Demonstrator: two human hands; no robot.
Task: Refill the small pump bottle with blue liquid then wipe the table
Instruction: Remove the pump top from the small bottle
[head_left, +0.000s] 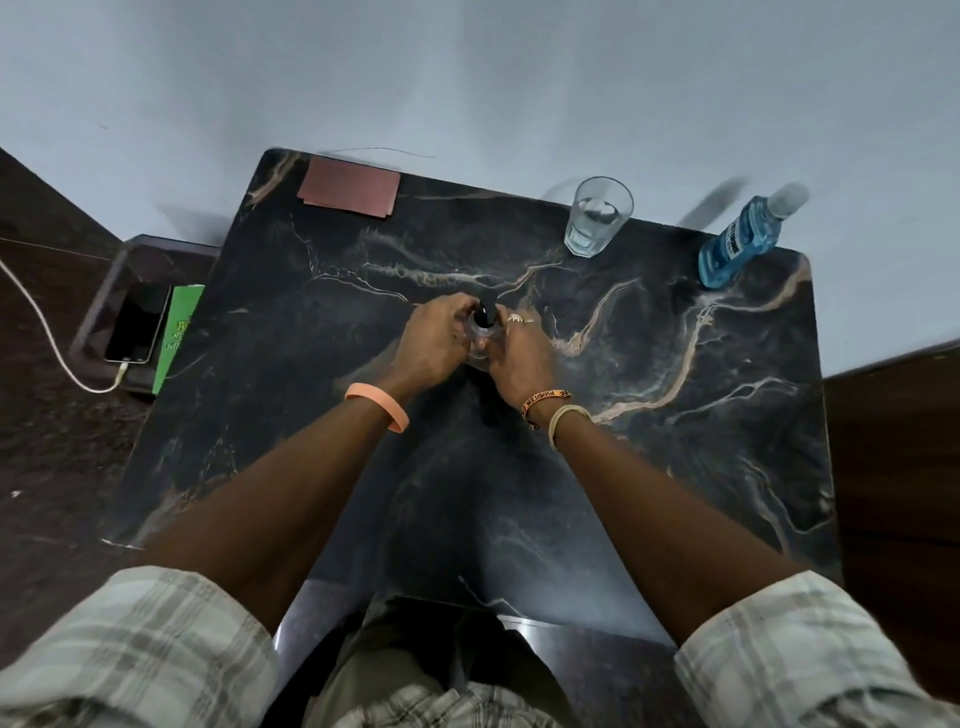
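Small pump bottle (481, 332) is upright in the middle of the table (675, 415), clear body, black pump top; left hand (431, 340) has its grip curled round the bottle's left side, right hand (517, 353) curled round the right; blue liquid bottle (737, 244) is well apart at the far right corner; glass (597, 215) near the far edge; reddish cloth (349, 188) lies flat at the far left corner.

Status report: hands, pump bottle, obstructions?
Left hand and right hand gripping small clear black-topped pump bottle. Blue plastic liquid bottle untouched, far right corner. Clear drinking glass stands apart; nothing blocking.
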